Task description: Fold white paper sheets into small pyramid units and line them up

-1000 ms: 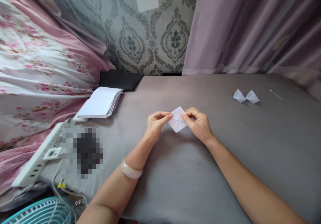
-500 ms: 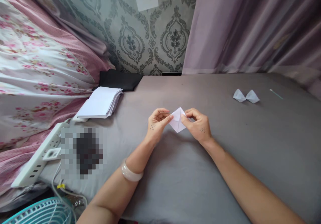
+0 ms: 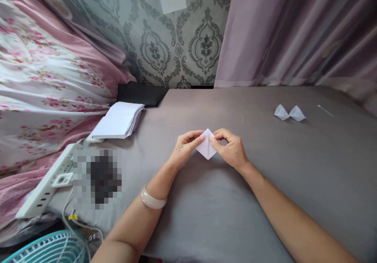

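One white folded paper (image 3: 208, 151) over the middle of the grey cloth (image 3: 212, 212), clamped at both sides by fingers of left hand (image 3: 185, 146) and right hand (image 3: 233, 147). Behind the grey cloth: patterned wall (image 3: 179, 50), mauve curtain (image 3: 250, 31); along its left: floral drape (image 3: 55, 82).

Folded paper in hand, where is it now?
In the head view, the folded paper is slightly below and right of centre, held by the left hand and the right hand over the grey cloth, left of two small paper shapes.
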`<state>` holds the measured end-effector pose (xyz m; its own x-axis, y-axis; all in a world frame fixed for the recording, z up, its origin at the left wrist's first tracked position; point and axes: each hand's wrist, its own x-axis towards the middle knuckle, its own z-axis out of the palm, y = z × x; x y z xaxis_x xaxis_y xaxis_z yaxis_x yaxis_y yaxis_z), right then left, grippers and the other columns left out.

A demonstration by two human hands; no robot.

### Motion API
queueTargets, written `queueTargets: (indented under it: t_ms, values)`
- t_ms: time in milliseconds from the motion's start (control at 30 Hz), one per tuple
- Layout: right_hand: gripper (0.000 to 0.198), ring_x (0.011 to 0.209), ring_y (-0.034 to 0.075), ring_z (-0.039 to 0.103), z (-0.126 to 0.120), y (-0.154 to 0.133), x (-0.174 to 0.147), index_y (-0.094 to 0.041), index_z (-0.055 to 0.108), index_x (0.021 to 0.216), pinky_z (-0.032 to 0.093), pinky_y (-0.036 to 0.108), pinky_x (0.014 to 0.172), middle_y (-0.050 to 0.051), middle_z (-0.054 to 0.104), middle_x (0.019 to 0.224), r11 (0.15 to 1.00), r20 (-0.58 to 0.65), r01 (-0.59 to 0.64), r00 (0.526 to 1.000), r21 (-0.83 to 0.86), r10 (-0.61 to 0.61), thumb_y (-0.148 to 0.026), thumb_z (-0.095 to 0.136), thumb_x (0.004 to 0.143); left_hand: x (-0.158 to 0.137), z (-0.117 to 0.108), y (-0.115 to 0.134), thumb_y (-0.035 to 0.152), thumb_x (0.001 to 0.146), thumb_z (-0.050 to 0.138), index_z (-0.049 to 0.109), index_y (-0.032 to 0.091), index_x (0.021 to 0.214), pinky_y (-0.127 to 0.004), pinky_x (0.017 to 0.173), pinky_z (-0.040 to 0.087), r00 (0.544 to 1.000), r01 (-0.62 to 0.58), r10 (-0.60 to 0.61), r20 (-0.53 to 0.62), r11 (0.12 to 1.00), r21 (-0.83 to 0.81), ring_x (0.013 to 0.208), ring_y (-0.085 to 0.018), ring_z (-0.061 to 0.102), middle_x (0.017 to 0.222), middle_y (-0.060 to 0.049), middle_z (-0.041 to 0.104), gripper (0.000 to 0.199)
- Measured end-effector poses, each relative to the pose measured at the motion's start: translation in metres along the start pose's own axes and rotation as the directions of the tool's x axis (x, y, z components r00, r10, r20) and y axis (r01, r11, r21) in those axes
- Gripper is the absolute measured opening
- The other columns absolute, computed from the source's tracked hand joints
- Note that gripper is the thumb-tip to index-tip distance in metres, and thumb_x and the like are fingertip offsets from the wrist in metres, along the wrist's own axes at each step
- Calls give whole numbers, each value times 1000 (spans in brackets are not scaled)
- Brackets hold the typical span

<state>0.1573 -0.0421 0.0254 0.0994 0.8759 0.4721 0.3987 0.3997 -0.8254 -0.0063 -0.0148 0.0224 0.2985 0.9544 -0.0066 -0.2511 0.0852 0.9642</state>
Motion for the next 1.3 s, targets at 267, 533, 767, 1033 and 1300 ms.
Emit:
queueTargets:
  t_ms: [267, 533, 767, 1033, 1300]
  values:
    - [17, 71, 14, 59, 0, -4, -2, -23, 53, 66, 48, 30, 69, 1, 65, 77, 1000, 3, -20, 1000, 2, 20, -29, 62, 79, -1, 2, 2, 35, 68, 81, 72, 15, 78, -25, 65, 44, 998, 47, -48, -26, 997, -53, 65, -11, 59, 73, -3, 69, 24]
    - [18, 72, 15, 60, 0, 0, -2, -23, 52, 65, 48, 30, 70, 2, 65, 78, 998, 84, 65, 994, 4, -66, -26, 60, 81, -2, 2, 3, 36, 67, 81, 76, 17, 86, -26, 64, 46, 995, 94, -95, -9, 995, -39, 66, -13, 62, 80, -6, 72, 28]
    - [13, 69, 15, 60, 5, 5, -4, -23, 59, 76, 50, 30, 69, 1, 66, 76, 997, 47, -79, 996, 0, 79, -34, 66, 77, 1, -1, 0, 37, 64, 83, 76, 16, 78, -25, 62, 44, 988, 139, -144, -54, 986, -89, 63, -13, 62, 73, -5, 71, 26]
    - [28, 69, 17, 64, 8, 16, -2, -20, 73, 89, 52, 32, 66, 5, 72, 79, 931, 146, -345, 933, 117, 328, -44, 71, 74, 6, -5, -1, 39, 58, 85, 74, 14, 74, -25, 58, 44, 955, 149, -191, -226, 970, -190, 58, -13, 59, 67, -4, 69, 32]
    - [29, 54, 13, 55, 1, 7, -1, -19, 70, 64, 43, 27, 55, 0, 62, 56, 899, 233, -428, 887, 93, 398, -45, 66, 76, 5, -3, 0, 35, 54, 87, 73, 12, 70, -26, 57, 43, 945, 179, -227, -236, 961, -209, 58, -14, 60, 65, -5, 67, 31]
